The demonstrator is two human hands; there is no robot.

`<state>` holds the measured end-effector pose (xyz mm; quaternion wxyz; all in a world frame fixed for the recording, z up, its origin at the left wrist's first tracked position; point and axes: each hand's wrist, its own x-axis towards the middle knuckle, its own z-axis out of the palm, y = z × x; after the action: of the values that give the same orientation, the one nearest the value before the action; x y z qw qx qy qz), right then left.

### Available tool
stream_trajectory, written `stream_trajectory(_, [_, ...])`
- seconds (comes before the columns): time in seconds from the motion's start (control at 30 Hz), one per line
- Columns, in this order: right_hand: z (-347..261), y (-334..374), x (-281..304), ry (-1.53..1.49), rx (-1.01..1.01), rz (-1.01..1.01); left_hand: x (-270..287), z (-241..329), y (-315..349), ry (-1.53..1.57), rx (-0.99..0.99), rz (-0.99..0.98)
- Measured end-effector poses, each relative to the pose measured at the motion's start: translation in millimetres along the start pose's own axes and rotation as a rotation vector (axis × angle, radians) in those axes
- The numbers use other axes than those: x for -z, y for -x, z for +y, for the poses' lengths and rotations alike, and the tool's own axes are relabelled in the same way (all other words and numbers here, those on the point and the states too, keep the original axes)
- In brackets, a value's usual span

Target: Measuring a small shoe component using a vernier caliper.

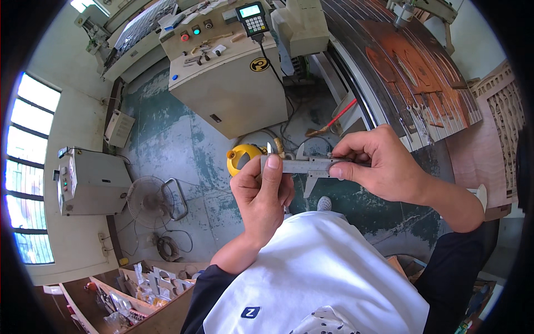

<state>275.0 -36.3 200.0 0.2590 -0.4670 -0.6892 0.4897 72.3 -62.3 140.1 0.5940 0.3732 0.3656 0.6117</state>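
Note:
A steel vernier caliper (297,166) is held level in front of my chest, its jaws spread apart. My left hand (261,189) grips the fixed-jaw end, the thumb laid along the top face and the fingers curled behind. At the other end, my right hand (378,164) pinches the sliding part and beam between thumb and fingers. One lower jaw points down between the two hands; the lower jaw on the left side is hidden by my left hand. Nothing can be seen between the jaws.
A beige control cabinet (233,94) with a handheld keypad (253,19) stands ahead. Right of it, a machine bed (384,72) bears reddish wooden boards (397,55) and wrenches. A yellow rounded object (239,158), red-handled brush (339,117), fan (149,201) and tool drawer (133,300) surround me.

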Motion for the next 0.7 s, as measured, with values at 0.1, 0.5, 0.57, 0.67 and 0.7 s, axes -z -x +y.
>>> stream_trajectory(0.1, [-0.3, 0.1, -0.5, 0.005, 0.043, 0.036, -0.3, 0.2, 0.2, -0.025, -0.015, -0.009])
stream_trajectory(0.5, [-3.1, 0.9, 1.9, 0.069, 0.065, 0.040, 0.7, 2.8, 2.8, -0.072, 0.027, -0.084])
stream_trajectory(0.57, [-1.9, 0.7, 2.0, 0.073, 0.088, 0.039, 0.0, 2.6, 2.4, -0.066, 0.039, -0.062])
stream_trajectory(0.67, [-2.6, -0.1, 2.5, 0.099, 0.096, 0.035, -0.4, 2.2, 2.1, -0.048, 0.034, -0.058])
stream_trajectory(0.7, [-2.3, -0.3, 2.4, 0.109, 0.086, 0.035, 0.1, 1.8, 1.7, -0.048, 0.034, -0.058])
